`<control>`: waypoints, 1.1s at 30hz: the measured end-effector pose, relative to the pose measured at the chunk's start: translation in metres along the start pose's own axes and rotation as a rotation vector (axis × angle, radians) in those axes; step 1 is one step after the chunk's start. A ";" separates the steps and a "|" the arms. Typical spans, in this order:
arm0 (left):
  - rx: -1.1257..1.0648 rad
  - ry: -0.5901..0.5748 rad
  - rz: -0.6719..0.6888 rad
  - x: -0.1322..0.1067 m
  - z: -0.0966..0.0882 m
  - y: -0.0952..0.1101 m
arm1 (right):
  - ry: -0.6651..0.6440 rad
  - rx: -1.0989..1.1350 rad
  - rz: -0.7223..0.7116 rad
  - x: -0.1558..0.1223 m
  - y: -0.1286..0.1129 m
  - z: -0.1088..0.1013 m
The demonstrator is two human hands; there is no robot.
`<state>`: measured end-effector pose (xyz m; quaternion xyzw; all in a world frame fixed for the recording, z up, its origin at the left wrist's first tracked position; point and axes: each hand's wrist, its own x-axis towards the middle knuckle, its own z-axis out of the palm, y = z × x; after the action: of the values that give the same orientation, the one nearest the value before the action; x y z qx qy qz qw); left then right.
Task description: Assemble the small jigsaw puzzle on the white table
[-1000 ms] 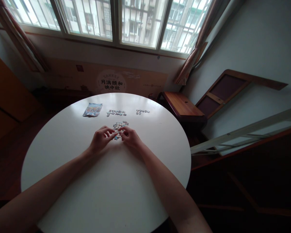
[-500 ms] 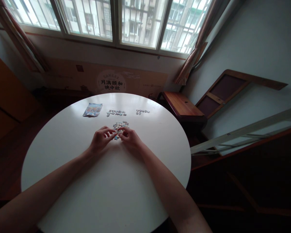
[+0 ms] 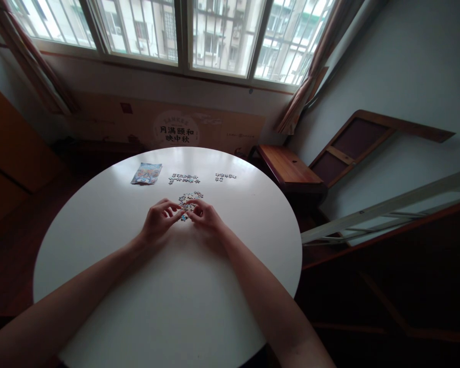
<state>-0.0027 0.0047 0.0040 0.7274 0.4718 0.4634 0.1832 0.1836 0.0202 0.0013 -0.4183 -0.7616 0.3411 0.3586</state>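
Over a small pile of jigsaw pieces point(image 3: 196, 194) in the middle of the table, my left hand point(image 3: 160, 219) and my right hand point(image 3: 207, 215) meet almost fingertip to fingertip. The fingers and thumb of each are closed in a pinch around a jigsaw piece point(image 3: 184, 208), small and mostly covered by the fingertips. Other loose pieces lie beneath and just beyond the hands. Farther back, several pieces are laid out in rows point(image 3: 184, 179), and a smaller group of pieces point(image 3: 225, 177) lies to their right.
A blue printed picture sheet or packet point(image 3: 146, 174) lies at the back left of the round white table point(image 3: 168, 301). Behind the table's right edge stands a low wooden stool or bench point(image 3: 289, 164). Windows with bars and curtains are beyond.
Both hands stay in nearly the same place, with only slight finger movement at the pinched piece. The laid-out rows and the picture sheet have not moved.
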 end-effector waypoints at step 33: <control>0.001 -0.010 0.004 0.000 0.001 -0.001 | 0.020 0.003 -0.004 0.000 -0.001 0.000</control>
<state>-0.0030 0.0052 0.0026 0.7309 0.4695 0.4599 0.1842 0.1830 0.0196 0.0020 -0.4197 -0.7583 0.3373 0.3676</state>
